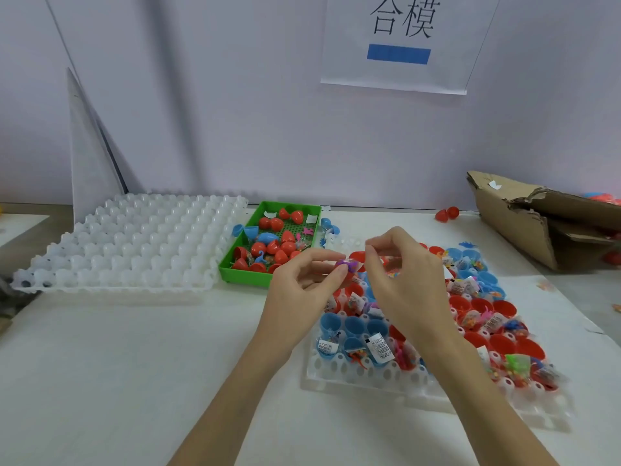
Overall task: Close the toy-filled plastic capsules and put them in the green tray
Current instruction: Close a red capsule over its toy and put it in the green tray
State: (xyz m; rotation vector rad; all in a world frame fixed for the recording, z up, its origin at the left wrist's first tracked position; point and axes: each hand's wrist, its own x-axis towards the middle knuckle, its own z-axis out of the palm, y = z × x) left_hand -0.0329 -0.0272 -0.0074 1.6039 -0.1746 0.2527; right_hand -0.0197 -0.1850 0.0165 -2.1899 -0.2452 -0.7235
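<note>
Head view: left hand (304,284) pinches purple toy (346,265).

Both bare forearms reach up from the lower edge and converge just in front of the green tray (268,210). The left hand (302,284) sits nearest the tray's front corner, palm turned inward, thumb and fingers (331,255) curled to pinch a small purple piece (346,264). The right hand (406,277) hovers just right of it, back facing up, wrist bent, its thumb and forefinger drawn together in a pinch near the left fingertips. The hands are close but apart.
</note>
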